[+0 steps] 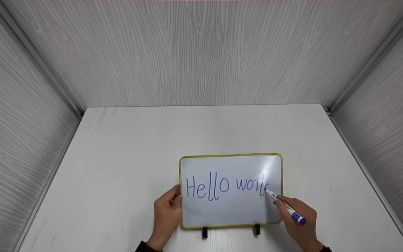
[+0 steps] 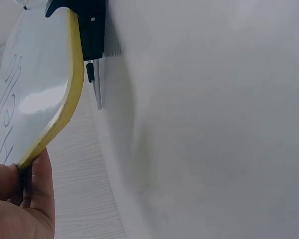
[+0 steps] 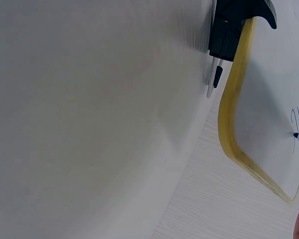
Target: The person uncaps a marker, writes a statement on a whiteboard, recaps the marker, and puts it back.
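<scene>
A small whiteboard [image 1: 222, 215] with a yellow rim leans back slightly on black stand feet. Blue handwriting [image 1: 206, 187] across it reads "Hello worl", followed by a short curved stroke. My left hand [image 1: 166, 211] pinches the board's left edge, thumb in front and fingers behind, as the left wrist view shows. In my right hand [image 1: 301, 217] is a white marker [image 1: 295, 214] with a purple-blue end, gripped like a pen. Its dark tip [image 3: 296, 135] is right at the board's surface beside the last stroke. Only a sliver of the right hand appears in the right wrist view.
Under the board spreads a white tabletop [image 1: 128, 157] with faint smudges. Grey wood-grain panels rise at the back [image 1: 201, 52], the left [image 1: 19, 122] and the right [image 1: 390, 105]. Black clips [image 2: 92, 30] hold the board's lower edge, with thin metal legs [image 2: 97, 89] behind.
</scene>
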`<state>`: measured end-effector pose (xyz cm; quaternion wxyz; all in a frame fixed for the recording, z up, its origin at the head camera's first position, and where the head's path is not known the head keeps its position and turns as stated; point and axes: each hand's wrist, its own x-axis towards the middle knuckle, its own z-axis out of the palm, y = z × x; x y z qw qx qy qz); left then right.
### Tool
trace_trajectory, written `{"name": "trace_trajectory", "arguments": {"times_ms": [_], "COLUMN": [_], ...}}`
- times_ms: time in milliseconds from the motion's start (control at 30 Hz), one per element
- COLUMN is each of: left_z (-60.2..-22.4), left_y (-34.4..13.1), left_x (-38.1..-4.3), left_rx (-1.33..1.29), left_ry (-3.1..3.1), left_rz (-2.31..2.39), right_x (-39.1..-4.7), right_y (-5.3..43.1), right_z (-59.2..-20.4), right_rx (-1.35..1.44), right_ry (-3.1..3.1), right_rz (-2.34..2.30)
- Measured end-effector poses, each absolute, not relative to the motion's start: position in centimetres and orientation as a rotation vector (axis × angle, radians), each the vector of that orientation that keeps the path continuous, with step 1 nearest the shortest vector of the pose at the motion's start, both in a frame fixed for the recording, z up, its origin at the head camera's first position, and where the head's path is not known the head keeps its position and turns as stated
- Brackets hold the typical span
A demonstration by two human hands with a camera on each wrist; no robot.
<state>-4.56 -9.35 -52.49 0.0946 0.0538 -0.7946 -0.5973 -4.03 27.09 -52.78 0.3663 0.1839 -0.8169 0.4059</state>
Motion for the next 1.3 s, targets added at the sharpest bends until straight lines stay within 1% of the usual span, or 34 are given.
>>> {"name": "trace_trajectory", "arguments": {"times_ms": [333,800,933,1133,1300], "left_z": [-52.6,-52.5,-52.4,-52.5,-52.5], "left_y": [-9.4,-9.4,-9.4,-9.4,-9.4], "left_x": [-4.6,-4.7,-4.6,-4.5,-4.7], "left_rx": [0.159,0.154,0.143,0.131,0.145], "left_ry": [-2.369,-2.368,-2.349,-2.331,-2.348], "left_rz": [-1.760,-1.749,-1.763,-1.762,-1.737], "right_x": [-3.3,-6.1,-6.6,-6.4,-5.7], "right_y": [27.3,27.8,28.0,28.1,27.9], "right_z": [-52.2,-50.6,-50.6,-51.0,-51.1], "right_rx": [0.396,0.340,0.377,0.440,0.383], "right_ry": [-2.197,-2.089,-2.050,-2.026,-2.090], "right_rz": [0.992,1.036,1.014,1.011,0.992]}}
